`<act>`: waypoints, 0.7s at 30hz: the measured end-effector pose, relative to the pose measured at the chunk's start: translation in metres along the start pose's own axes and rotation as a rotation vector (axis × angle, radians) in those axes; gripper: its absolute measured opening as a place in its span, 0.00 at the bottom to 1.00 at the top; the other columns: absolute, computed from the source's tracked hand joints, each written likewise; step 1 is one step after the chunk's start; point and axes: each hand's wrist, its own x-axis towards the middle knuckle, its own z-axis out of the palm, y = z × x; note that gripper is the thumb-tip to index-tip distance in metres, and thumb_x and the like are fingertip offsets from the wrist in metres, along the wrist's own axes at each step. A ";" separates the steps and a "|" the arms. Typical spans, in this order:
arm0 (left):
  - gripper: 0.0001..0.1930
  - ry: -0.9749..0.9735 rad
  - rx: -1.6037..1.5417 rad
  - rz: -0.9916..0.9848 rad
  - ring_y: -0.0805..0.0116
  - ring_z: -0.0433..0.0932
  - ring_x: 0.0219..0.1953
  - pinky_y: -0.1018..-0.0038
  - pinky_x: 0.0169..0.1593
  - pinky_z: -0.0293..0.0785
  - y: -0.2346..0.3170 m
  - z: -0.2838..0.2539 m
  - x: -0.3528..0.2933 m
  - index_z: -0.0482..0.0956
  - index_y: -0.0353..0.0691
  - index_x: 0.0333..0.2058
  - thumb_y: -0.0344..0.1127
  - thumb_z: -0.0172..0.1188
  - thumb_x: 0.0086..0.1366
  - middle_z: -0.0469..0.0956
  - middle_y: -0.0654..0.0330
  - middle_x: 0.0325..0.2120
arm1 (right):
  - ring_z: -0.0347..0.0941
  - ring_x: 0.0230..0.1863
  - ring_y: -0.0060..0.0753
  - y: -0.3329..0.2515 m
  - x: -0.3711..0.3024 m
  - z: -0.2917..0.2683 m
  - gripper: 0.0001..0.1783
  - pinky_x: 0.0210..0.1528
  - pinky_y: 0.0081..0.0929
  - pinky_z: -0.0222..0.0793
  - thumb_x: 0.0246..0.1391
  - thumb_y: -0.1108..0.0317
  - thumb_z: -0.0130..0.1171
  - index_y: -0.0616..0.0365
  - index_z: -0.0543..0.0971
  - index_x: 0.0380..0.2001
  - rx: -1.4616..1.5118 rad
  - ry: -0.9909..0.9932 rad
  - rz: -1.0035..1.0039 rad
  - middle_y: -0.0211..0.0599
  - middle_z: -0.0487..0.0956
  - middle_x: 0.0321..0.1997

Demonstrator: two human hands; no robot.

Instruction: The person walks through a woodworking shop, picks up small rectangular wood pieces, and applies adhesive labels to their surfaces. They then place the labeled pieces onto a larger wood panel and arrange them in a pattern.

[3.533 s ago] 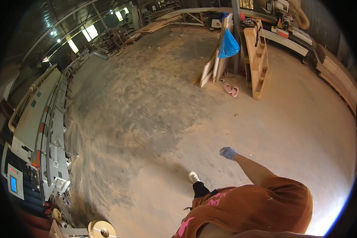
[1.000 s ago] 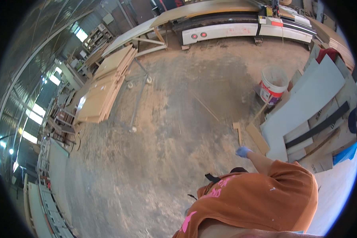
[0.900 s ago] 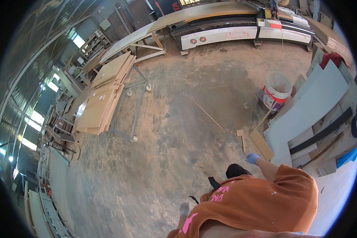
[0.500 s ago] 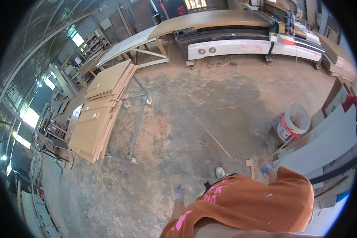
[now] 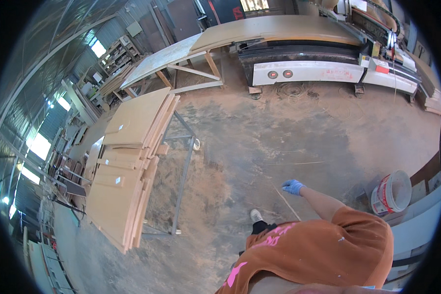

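Observation:
My right hand (image 5: 293, 186) wears a blue glove and swings out in front of me over the dusty concrete floor. It holds nothing, and its fingers look loosely spread. My left hand is out of sight behind my orange shirt (image 5: 318, 255). My foot in a white shoe (image 5: 255, 215) steps forward just below the hand. A thin wooden strip (image 5: 289, 205) lies on the floor beside that foot.
A metal trolley (image 5: 183, 166) stacked with brown boards (image 5: 127, 161) stands to my left. A white bucket (image 5: 391, 192) and grey panels (image 5: 416, 230) are at my right. A long machine (image 5: 323, 71) and a board-topped trestle table (image 5: 205, 44) line the far side.
The view has swung as I walk: the board trolley has come closer on my left, the machine sits straight ahead, and the bucket has slid to my right. My right arm has swung forward.

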 end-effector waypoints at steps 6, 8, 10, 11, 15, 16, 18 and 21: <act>0.19 0.021 0.046 0.143 0.67 0.73 0.33 0.71 0.38 0.70 0.126 -0.145 0.159 0.72 0.39 0.48 0.44 0.52 0.61 0.74 0.59 0.33 | 0.71 0.26 0.31 0.015 0.085 -0.030 0.16 0.32 0.32 0.69 0.49 0.56 0.57 0.60 0.78 0.32 -0.317 0.070 0.247 0.35 0.78 0.25; 0.19 0.033 -0.005 0.221 0.67 0.73 0.32 0.71 0.37 0.70 0.189 -0.189 0.228 0.71 0.40 0.48 0.44 0.52 0.61 0.74 0.61 0.32 | 0.72 0.26 0.31 0.040 0.100 -0.041 0.16 0.32 0.32 0.70 0.48 0.56 0.57 0.58 0.79 0.32 -0.219 0.122 0.361 0.34 0.77 0.24; 0.19 0.028 -0.054 0.275 0.68 0.73 0.31 0.72 0.36 0.70 0.259 -0.223 0.297 0.71 0.41 0.48 0.44 0.51 0.61 0.73 0.62 0.31 | 0.73 0.27 0.29 0.073 0.123 -0.049 0.16 0.34 0.31 0.71 0.49 0.56 0.57 0.57 0.80 0.34 -0.121 0.077 0.489 0.34 0.78 0.24; 0.19 0.055 -0.237 0.271 0.69 0.72 0.30 0.72 0.35 0.70 0.294 -0.236 0.331 0.71 0.42 0.48 0.44 0.51 0.61 0.73 0.62 0.30 | 0.74 0.27 0.28 0.092 0.137 -0.053 0.16 0.34 0.30 0.72 0.49 0.56 0.57 0.57 0.79 0.34 -0.119 0.084 0.524 0.34 0.77 0.24; 0.18 0.064 -0.556 0.339 0.70 0.72 0.29 0.73 0.33 0.70 0.448 -0.263 0.446 0.71 0.44 0.48 0.44 0.51 0.61 0.72 0.65 0.29 | 0.73 0.25 0.27 0.151 0.230 -0.098 0.17 0.31 0.29 0.72 0.50 0.57 0.58 0.61 0.78 0.35 -0.487 -0.153 0.349 0.35 0.77 0.25; 0.18 0.042 -0.567 0.273 0.71 0.72 0.28 0.73 0.33 0.70 0.486 -0.266 0.464 0.71 0.44 0.49 0.44 0.51 0.62 0.72 0.65 0.28 | 0.73 0.25 0.28 0.156 0.254 -0.116 0.17 0.31 0.29 0.71 0.50 0.58 0.58 0.61 0.77 0.35 -0.266 -0.041 0.511 0.35 0.78 0.26; 0.16 -0.031 -0.826 0.315 0.74 0.68 0.25 0.75 0.28 0.66 0.547 -0.261 0.481 0.71 0.46 0.45 0.44 0.54 0.60 0.70 0.68 0.27 | 0.74 0.25 0.29 0.148 0.306 -0.153 0.17 0.30 0.29 0.71 0.51 0.58 0.57 0.62 0.77 0.35 -0.073 0.049 0.656 0.36 0.78 0.26; 0.12 -0.170 -0.887 0.295 0.76 0.67 0.24 0.77 0.27 0.63 0.628 -0.262 0.498 0.72 0.48 0.40 0.44 0.55 0.59 0.69 0.70 0.26 | 0.74 0.32 0.36 0.095 0.413 -0.223 0.19 0.36 0.33 0.70 0.51 0.55 0.53 0.61 0.78 0.35 -0.145 0.114 0.542 0.39 0.78 0.32</act>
